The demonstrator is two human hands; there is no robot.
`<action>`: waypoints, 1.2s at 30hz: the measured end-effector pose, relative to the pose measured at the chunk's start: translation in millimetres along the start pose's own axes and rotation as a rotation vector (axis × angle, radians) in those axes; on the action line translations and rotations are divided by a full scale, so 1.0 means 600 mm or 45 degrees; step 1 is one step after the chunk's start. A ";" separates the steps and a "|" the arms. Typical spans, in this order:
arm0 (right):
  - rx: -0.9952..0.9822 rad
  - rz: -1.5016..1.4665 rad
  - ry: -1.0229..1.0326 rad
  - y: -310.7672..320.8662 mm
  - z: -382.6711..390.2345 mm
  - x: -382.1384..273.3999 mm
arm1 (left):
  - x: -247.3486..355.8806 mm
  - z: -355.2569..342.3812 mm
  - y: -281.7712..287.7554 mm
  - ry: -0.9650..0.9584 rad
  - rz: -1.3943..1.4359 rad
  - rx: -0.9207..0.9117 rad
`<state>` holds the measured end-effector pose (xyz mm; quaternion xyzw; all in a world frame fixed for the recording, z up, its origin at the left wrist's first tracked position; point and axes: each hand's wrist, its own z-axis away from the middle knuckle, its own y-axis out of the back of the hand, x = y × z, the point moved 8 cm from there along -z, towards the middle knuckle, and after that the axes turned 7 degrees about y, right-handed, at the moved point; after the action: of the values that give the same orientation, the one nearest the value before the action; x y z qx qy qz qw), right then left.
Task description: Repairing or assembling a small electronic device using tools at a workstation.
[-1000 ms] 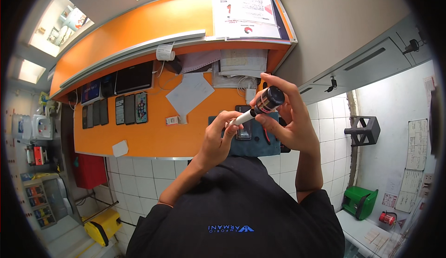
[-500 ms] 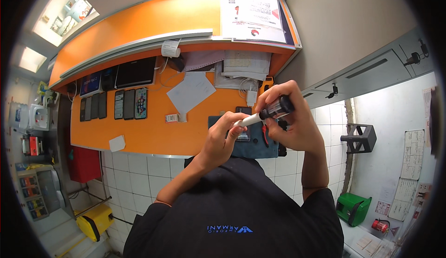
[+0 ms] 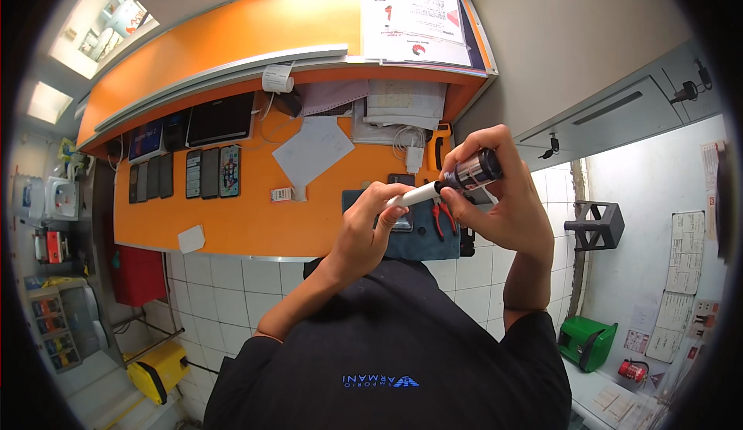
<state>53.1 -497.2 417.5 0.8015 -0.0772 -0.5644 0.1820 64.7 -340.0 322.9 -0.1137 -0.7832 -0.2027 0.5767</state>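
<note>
My left hand (image 3: 364, 225) is closed around a slim white tube (image 3: 416, 195), pinching it between thumb and fingers. My right hand (image 3: 503, 205) wraps a short dark cylinder with a shiny printed side and a black end (image 3: 474, 171); its exact kind is unclear. The tube's dark-ringed tip meets or nearly meets the cylinder's near end, and I cannot tell whether they are joined. Below both hands lies a blue-grey mat (image 3: 433, 250) with red-handled pliers (image 3: 441, 221) and a phone (image 3: 402, 222), partly hidden by my left hand.
The orange desk (image 3: 248, 225) carries several phones (image 3: 210, 173), a white paper sheet (image 3: 313, 150), a small box (image 3: 282, 195) and a white charger (image 3: 415, 158). A yellow-and-black tool (image 3: 439, 147) lies behind my right hand. A dark stool (image 3: 597, 226) stands at right.
My right hand has shifted slightly right and turned the dark cylinder, showing more of its side. More of the pliers shows. My left hand still holds the white tube.
</note>
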 end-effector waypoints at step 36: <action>0.252 0.123 0.276 0.021 -0.006 -0.038 | -0.005 0.000 -0.011 0.015 0.192 -0.045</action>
<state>49.3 -500.3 443.2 0.8671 -0.1508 -0.4549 0.1362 62.9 -345.7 318.9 -0.1815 -0.7652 -0.1731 0.5930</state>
